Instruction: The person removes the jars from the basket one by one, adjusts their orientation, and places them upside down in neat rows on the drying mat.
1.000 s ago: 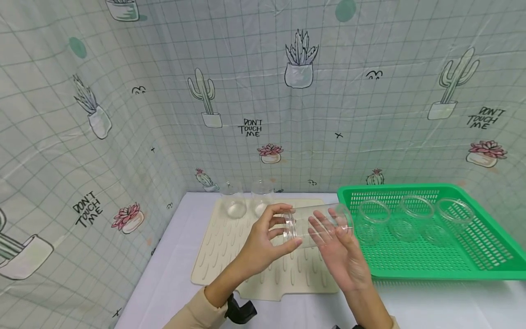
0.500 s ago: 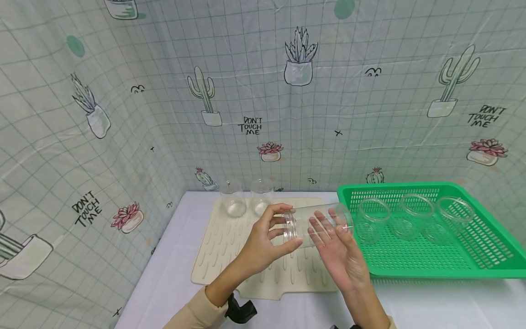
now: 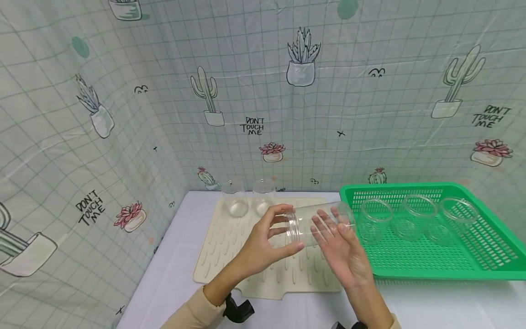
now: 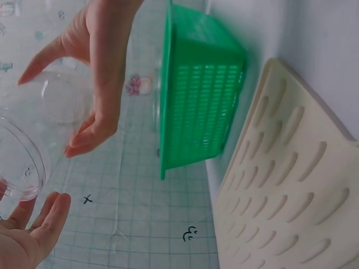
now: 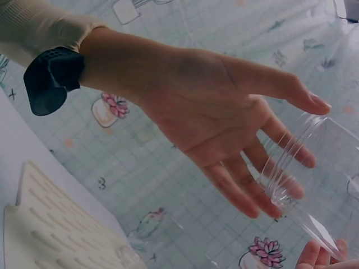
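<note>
Almost nothing has been moved: between thumbs and spread fingers, the clear jar (image 3: 305, 223) is pinched, left end by the left hand (image 3: 263, 240), right end by the right hand (image 3: 346, 258).

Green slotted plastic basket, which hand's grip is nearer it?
Right. In the head view, the right-hand grip is beside the left edge of the basket; the left-hand grip is farther left, over the beige ridged mat.

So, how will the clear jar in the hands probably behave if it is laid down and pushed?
The clear jar would probably roll, because its body is round. Its smooth, shiny wall may be slippery, though the ridges at the left hand might help grip.
</note>
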Action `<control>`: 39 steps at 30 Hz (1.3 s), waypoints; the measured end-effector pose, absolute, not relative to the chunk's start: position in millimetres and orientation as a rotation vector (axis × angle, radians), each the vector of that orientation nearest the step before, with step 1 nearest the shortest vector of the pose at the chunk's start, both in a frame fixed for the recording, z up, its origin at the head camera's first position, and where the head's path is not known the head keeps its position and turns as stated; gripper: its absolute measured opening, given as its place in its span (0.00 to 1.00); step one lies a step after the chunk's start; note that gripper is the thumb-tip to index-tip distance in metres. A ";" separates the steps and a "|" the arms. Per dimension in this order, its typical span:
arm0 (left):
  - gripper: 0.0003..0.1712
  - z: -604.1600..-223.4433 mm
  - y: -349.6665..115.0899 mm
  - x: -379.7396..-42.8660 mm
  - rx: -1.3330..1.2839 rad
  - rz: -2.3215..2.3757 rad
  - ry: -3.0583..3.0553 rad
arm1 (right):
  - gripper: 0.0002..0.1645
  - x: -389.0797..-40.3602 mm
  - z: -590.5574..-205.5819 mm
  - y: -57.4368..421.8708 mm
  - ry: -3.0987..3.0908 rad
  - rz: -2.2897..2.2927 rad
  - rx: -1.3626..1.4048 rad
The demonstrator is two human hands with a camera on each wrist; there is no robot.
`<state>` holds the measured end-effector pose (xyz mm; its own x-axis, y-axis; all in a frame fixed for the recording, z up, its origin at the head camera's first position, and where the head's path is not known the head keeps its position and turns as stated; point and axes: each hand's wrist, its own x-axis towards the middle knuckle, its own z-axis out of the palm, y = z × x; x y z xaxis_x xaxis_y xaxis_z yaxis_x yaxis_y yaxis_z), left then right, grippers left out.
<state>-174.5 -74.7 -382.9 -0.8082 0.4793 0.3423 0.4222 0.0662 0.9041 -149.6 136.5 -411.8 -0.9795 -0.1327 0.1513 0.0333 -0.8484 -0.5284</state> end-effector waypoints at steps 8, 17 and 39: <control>0.43 -388.4 -89.4 -175.0 0.918 1.773 2.461 | 0.30 -157.6 -410.3 143.1 0.872 -2.927 -0.341; 0.44 -405.8 -112.8 -175.5 0.766 1.626 2.662 | 0.27 -166.6 -409.1 149.8 0.893 -2.932 -0.392; 0.55 -447.4 -165.4 -177.2 0.442 1.256 2.865 | 0.25 -185.7 -402.1 152.5 1.017 -2.913 -0.238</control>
<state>-177.2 -165.4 -447.4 -0.9608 0.2466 0.1270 0.2605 0.6447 0.7186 -185.7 152.5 -402.1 -0.9871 -0.0946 0.1293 -0.0064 -0.7830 -0.6220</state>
